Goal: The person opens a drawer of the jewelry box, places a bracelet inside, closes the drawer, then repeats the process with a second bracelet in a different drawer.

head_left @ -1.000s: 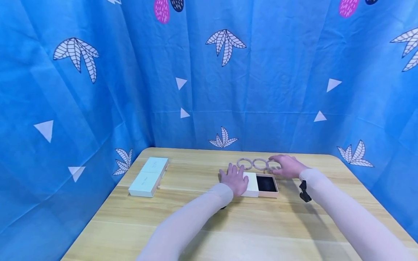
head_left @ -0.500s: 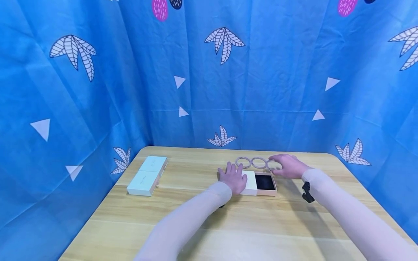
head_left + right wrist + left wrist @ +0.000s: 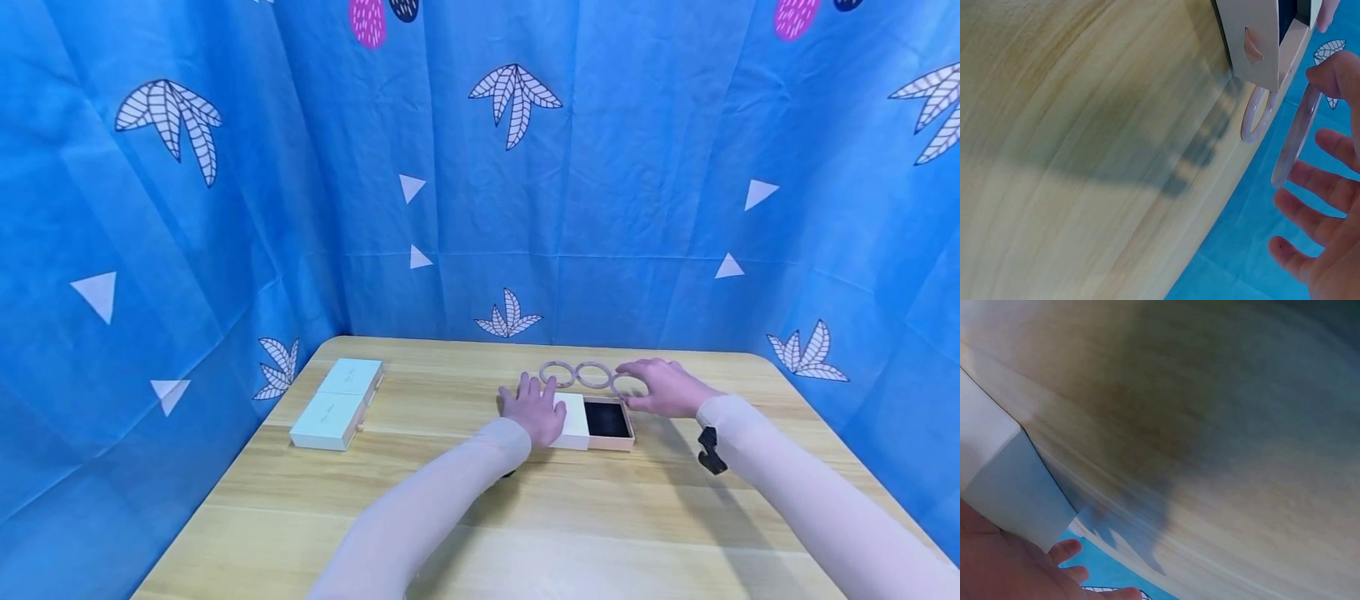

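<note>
My left hand (image 3: pixel 534 414) rests with spread fingers on the white sleeve (image 3: pixel 572 422) of a small drawer box. In the left wrist view that hand (image 3: pixel 1007 569) lies against the white box (image 3: pixel 1019 487). The box's pinkish drawer (image 3: pixel 611 443) is pulled out to the right, showing a black lining. Behind the drawer's right end, my right hand (image 3: pixel 663 390) pinches a pale bangle (image 3: pixel 617 388). The right wrist view shows this bangle (image 3: pixel 1296 137) between thumb and fingers, raised off the table. Two more bangles (image 3: pixel 557 385) lie in a row behind the box.
Two pale mint boxes (image 3: pixel 330 421) lie end to end at the left of the wooden table (image 3: pixel 585 517). A blue patterned curtain (image 3: pixel 637 167) hangs around the back and sides. In the right wrist view the drawer's end (image 3: pixel 1247 37) has a small cutout.
My right hand has shifted slightly nearer the open drawer, and the pinched bangle has moved a little toward me with it. The left hand stays on the box.
</note>
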Demonstrator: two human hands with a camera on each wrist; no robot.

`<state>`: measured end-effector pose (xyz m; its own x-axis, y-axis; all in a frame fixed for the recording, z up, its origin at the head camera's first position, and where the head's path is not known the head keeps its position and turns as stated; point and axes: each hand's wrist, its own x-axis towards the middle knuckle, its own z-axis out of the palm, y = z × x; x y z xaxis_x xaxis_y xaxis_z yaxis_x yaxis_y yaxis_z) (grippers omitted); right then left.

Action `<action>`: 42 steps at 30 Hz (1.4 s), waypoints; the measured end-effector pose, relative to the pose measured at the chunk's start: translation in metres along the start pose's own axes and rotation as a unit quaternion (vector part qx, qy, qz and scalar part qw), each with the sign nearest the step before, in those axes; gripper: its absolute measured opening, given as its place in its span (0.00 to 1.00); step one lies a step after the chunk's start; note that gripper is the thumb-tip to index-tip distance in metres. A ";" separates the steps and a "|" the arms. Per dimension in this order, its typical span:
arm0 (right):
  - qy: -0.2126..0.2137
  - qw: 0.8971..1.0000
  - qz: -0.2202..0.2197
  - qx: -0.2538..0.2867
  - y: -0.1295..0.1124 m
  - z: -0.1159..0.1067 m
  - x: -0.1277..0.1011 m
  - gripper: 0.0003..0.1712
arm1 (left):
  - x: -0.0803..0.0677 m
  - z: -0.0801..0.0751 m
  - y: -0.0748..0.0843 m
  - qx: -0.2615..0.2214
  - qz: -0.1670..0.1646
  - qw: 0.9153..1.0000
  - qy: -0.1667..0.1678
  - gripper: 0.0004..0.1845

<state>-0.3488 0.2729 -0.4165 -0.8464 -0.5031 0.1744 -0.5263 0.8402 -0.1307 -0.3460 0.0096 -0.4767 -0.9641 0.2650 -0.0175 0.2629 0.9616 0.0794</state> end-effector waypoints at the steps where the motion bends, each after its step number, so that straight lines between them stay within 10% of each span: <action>1: -0.001 1.000 0.001 0.001 -0.001 0.000 -0.001 0.32 | 0.000 0.000 0.000 -0.002 0.000 1.000 -0.001 0.34; 42: -0.003 0.999 -0.040 -0.007 -0.029 0.010 -0.015 0.36 | -0.003 -0.002 0.000 0.000 0.004 1.000 -0.002 0.35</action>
<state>-0.3215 0.2544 -0.4256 -0.8024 -0.5695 0.1783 -0.5908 0.8002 -0.1032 -0.3438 0.0083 -0.4746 -0.9619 0.2727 -0.0217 0.2702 0.9595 0.0802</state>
